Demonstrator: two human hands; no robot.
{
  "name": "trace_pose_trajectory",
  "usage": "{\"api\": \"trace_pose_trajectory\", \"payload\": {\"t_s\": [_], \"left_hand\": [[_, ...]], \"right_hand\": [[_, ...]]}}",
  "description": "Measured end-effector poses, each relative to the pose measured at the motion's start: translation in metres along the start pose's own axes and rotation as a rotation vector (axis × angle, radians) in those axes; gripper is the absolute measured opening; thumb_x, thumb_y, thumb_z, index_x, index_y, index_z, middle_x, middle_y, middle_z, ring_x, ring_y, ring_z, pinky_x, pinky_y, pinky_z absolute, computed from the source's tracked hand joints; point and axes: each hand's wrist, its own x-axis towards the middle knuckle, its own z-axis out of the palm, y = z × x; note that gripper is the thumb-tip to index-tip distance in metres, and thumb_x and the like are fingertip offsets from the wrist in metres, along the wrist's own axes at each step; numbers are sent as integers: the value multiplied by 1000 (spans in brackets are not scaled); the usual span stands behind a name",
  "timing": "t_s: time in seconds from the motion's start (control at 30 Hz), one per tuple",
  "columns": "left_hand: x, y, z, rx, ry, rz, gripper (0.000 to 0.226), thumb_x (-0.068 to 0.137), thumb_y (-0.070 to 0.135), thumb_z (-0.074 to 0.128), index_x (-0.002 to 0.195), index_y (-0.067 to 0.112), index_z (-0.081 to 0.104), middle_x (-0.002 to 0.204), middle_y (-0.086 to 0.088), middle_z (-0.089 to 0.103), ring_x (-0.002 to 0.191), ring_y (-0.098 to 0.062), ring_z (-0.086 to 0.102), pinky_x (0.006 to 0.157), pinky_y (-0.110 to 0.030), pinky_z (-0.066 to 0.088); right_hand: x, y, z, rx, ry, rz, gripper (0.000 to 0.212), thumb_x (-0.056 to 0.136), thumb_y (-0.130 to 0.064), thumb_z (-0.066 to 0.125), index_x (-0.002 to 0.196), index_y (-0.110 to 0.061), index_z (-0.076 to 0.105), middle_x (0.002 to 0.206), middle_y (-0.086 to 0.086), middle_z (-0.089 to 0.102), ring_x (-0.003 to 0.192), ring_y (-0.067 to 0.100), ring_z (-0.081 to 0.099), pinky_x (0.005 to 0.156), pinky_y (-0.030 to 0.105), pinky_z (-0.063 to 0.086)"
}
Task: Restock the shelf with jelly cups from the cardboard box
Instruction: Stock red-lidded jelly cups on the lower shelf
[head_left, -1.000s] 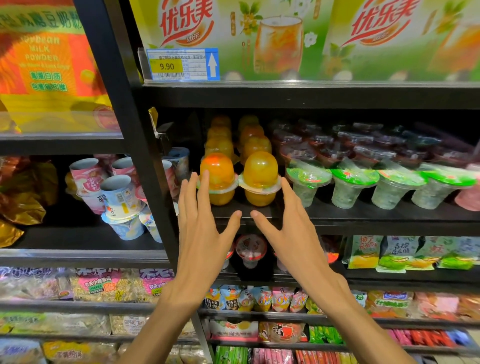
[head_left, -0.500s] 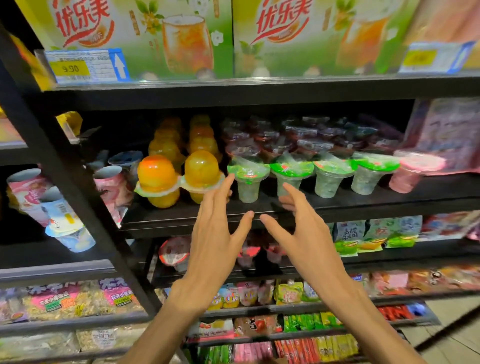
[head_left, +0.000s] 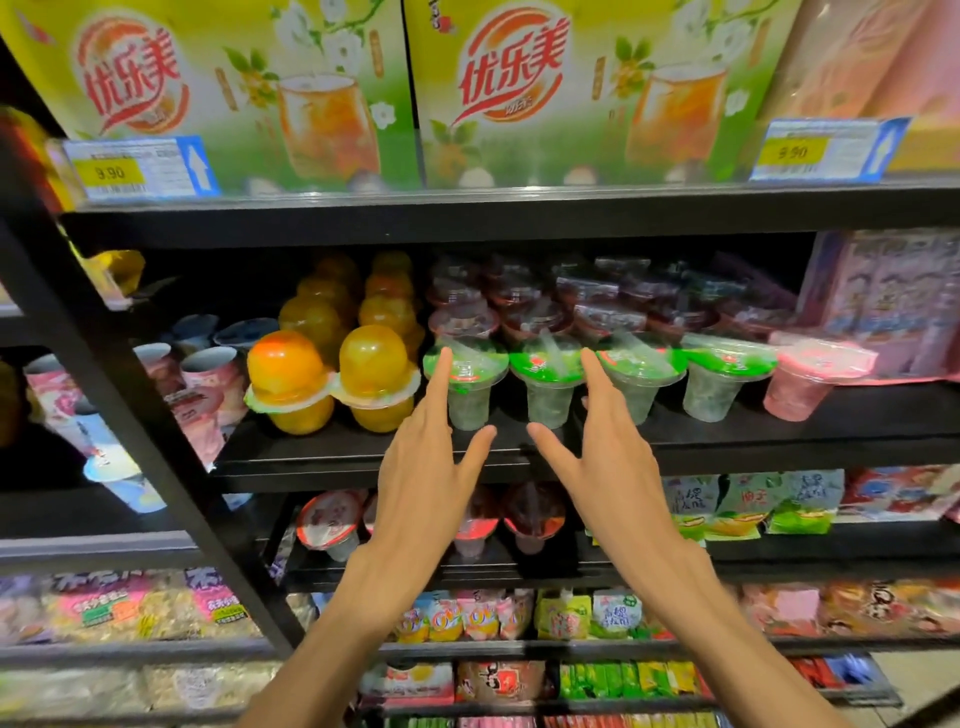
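Both grips spread and empty — left hand (head_left: 423, 467), right hand (head_left: 615, 462).
Two clear green-lidded jelly cups (head_left: 511, 382) are bracketed upright between them on the black shelf (head_left: 779, 441) — just ahead, equally near.

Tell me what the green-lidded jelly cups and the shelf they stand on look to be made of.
Green-lidded jelly cups: probably clear thin plastic, since the pale contents show through the walls; the green tops look like glossy film, crinkled and catching light. Shelf: likely black-painted metal with a matte finish, judging by its thin flat front edge and dull sheen, though coated board cannot be ruled out.
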Motion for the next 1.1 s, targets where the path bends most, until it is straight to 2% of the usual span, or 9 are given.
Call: {"api": "trace_pose_trajectory", "payload": {"t_s": [0.07, 0.13, 0.27, 0.47, 0.6, 0.77, 0.9, 1.0, 1.1], "left_hand": [[4, -1, 2, 50, 16, 0, 91, 100, 52, 59, 162, 43, -8, 106, 8, 66, 96, -9, 64, 70, -29, 53], [9, -2, 3, 100, 27, 8, 91, 100, 51, 58, 163, 42, -8, 95, 8, 66, 86, -8, 66, 62, -30, 54], [16, -3, 8, 186, 56, 2, 86, 101, 51, 57, 164, 38, 0, 100, 4, 71, 84, -13, 70, 57, -30, 50], [24, -5, 13, 161, 59, -83, 69, 101, 45, 60, 158, 39, 22, 85, 5, 65, 72, -19, 67, 58, -43, 55], [21, -4, 10, 167, 61, -79, 67, 101, 43, 60, 157, 39, 23, 84, 5, 65, 70, -19, 66, 59, -44, 54], [21, -4, 8, 169, 65, -85, 69, 100, 44, 61, 158, 39, 23, 85, 7, 66, 70, -17, 67, 58, -42, 54], [19, -4, 8, 165, 71, -82, 75, 100, 43, 62, 160, 39, 17, 85, 5, 66, 70, -18, 67, 57, -42, 55], [19, -3, 8, 160, 70, -67, 85, 100, 43, 63, 163, 40, 5, 80, 6, 65, 65, -14, 64, 53, -40, 54], [13, -1, 4, 120, 55, -36, 89, 101, 42, 63, 164, 39, 0, 83, 9, 66, 67, -9, 64, 54, -36, 54]], "right_hand": [[6, 1, 4, 11, 4, -4, 94, 99, -54, 60, 166, -31, -2, 168, -5, 26, 142, 12, 46, 92, 27, 45], [10, 1, 7, 33, 10, -4, 94, 99, -51, 61, 165, -33, -3, 169, -5, 25, 140, 11, 48, 92, 27, 47], [15, 2, 9, 69, 28, -8, 91, 101, -45, 62, 166, -30, 1, 170, -4, 24, 140, 11, 44, 98, 25, 43], [23, 3, 15, 125, 46, -3, 84, 101, -35, 65, 165, -26, 12, 170, -7, 23, 151, 6, 28, 112, 27, 33], [25, 4, 17, 198, 30, 25, 80, 101, -25, 67, 163, -28, 15, 169, -8, 26, 151, 4, 27, 118, 30, 31], [25, 4, 18, 202, 20, 22, 80, 102, -26, 66, 163, -30, 13, 169, -8, 25, 152, 7, 27, 122, 40, 33], [26, 5, 15, 192, -6, 13, 82, 102, -28, 65, 164, -30, 10, 168, -5, 30, 150, 10, 34, 118, 35, 35], [26, 6, 14, 156, -46, 26, 91, 102, -32, 65, 165, -34, 0, 157, -2, 46, 126, 7, 53, 101, 28, 42], [20, 10, 12, 144, -62, 1, 103, 100, -36, 67, 161, -44, -15, 152, 4, 54, 113, 12, 61, 96, 34, 49]]}}
